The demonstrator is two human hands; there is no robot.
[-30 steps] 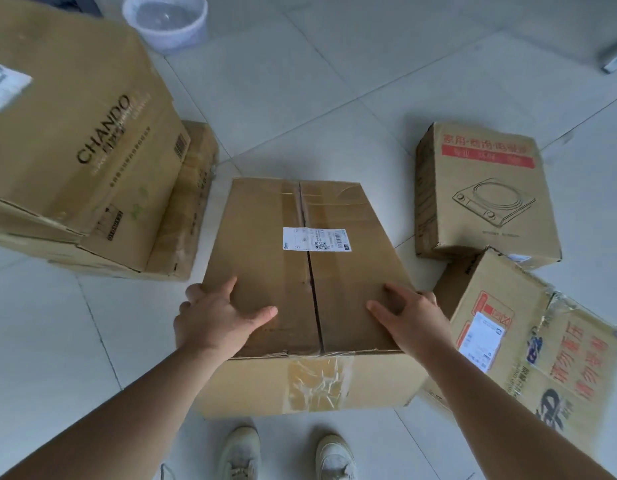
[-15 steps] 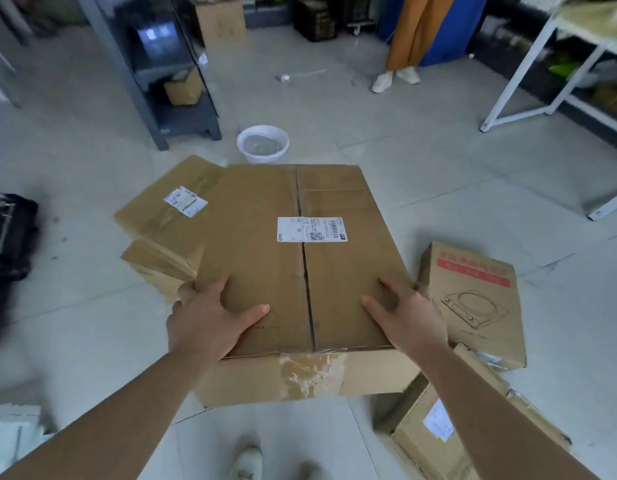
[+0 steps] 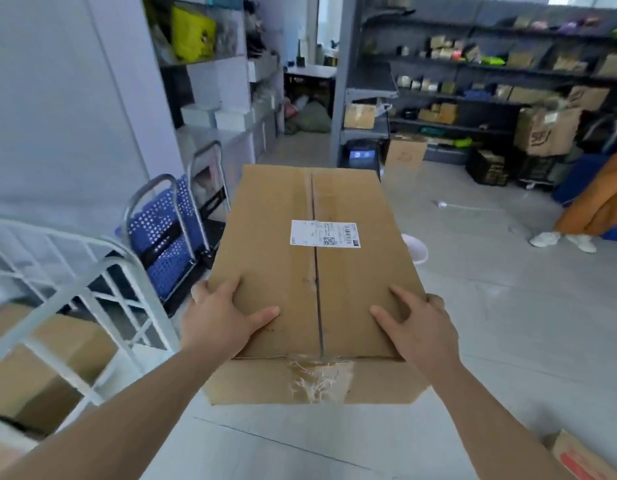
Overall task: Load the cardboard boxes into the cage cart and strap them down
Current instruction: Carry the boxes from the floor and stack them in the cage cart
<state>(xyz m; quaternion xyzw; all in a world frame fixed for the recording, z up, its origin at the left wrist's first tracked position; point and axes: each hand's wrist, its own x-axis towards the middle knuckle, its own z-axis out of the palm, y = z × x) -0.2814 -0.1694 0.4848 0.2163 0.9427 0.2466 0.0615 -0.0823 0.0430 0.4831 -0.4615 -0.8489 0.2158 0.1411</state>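
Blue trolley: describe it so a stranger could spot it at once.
Find the white cage cart at lower left. Just beyond its rail a folded trolley stands by the wall; its blue perforated deck sets it apart from the black trolley behind.

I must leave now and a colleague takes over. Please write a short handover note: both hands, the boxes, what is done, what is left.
The left hand and right hand grip the labelled cardboard box at its near corners, in the air. The cage cart stands to the left; one brown box already sits behind its bars. To do: set this box in, load the red-printed box at lower right, strap all down.
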